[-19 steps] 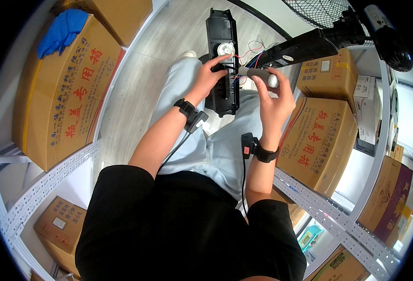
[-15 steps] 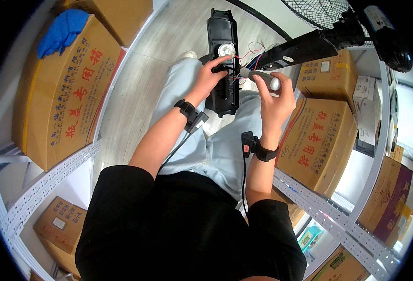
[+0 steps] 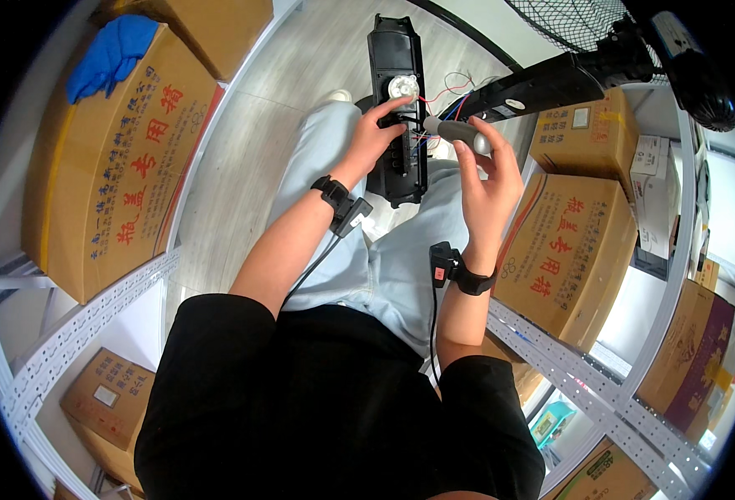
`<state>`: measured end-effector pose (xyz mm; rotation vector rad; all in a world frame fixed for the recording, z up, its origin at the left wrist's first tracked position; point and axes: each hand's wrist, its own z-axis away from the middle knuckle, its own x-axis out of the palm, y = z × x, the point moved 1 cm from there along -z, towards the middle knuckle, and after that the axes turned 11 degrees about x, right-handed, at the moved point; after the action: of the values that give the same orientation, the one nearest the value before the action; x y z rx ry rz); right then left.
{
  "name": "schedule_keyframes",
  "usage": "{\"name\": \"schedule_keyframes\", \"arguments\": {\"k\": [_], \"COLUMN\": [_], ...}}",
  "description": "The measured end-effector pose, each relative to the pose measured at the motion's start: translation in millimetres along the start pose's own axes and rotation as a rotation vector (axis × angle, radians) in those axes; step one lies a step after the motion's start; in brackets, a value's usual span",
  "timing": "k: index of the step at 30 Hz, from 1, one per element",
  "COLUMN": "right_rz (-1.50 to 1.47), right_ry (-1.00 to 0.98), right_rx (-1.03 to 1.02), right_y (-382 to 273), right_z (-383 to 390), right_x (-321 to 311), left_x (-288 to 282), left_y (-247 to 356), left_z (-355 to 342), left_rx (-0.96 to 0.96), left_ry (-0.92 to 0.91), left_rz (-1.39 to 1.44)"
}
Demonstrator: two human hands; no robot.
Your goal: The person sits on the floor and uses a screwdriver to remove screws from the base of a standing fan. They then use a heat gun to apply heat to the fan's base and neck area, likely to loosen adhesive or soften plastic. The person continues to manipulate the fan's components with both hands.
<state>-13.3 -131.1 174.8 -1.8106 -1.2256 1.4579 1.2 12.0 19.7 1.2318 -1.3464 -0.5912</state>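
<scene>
A long black housing (image 3: 396,50) with a white round part (image 3: 402,87), loose coloured wires (image 3: 455,90) and black blocks is upright over my legs. My left hand (image 3: 370,142) grips its left side, index finger beside the white part and thumb on the dark middle section. My right hand (image 3: 485,175) holds a grey cylindrical tool (image 3: 455,131) with a pale end cap between thumb and fingers, its narrow tip at the wires and housing. Whether the tip touches anything is too small to tell. A black arm-like column (image 3: 542,87) lies just beyond, at the upper right.
Metal shelves (image 3: 550,346) on both sides hold cardboard boxes (image 3: 92,208), a blue cloth (image 3: 109,58) on the left one. A black mesh guard (image 3: 567,21) and motor housing (image 3: 688,71) are at the top right. Pale plank floor (image 3: 226,183) lies below.
My right hand and the grey tool have shifted slightly up and the tool's angle differs a little. My left hand and the housing look almost unmoved.
</scene>
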Motion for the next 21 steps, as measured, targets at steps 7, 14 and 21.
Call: {"name": "schedule_keyframes", "arguments": {"k": [7, 14, 21], "right_rz": [0.178, 0.035, -0.05], "right_ry": [0.149, 0.016, -0.073], "right_rx": [0.016, 0.0, 0.081], "right_y": [2.3, -3.9, -3.0], "right_z": [-4.8, -1.2, 0.4], "right_x": [0.4, 0.5, 2.3], "left_x": [0.2, 0.9, 0.5], "left_y": [3.3, 5.6, 5.7], "left_z": [-0.1, 0.0, 0.2], "left_rx": [-0.044, -0.02, -0.093], "left_ry": [-0.003, 0.013, 0.03], "left_rz": [0.029, -0.013, 0.066]}}
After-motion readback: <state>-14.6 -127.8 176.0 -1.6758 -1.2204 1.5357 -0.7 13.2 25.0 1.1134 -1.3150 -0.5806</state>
